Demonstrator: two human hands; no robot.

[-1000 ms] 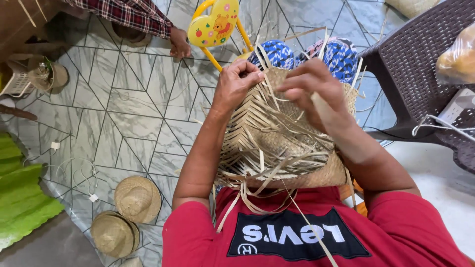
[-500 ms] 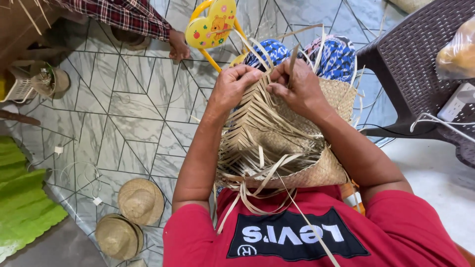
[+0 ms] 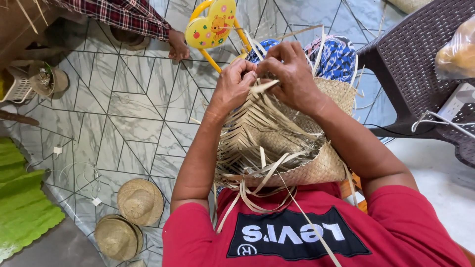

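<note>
Tan woven hat [image 3: 302, 163], red shirt [image 3: 396, 232], green mat [image 3: 24, 207].

A clear plastic bag [image 3: 457, 52], seemingly holding something orange-yellow, sits on the dark wicker chair [image 3: 410, 59].

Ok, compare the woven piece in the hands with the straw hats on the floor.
The woven piece is unfinished, with loose strips sticking out; the straw hats look complete, with round brims. It is held by the left hand and right hand; the hats lie untouched. Both are pale straw.
</note>
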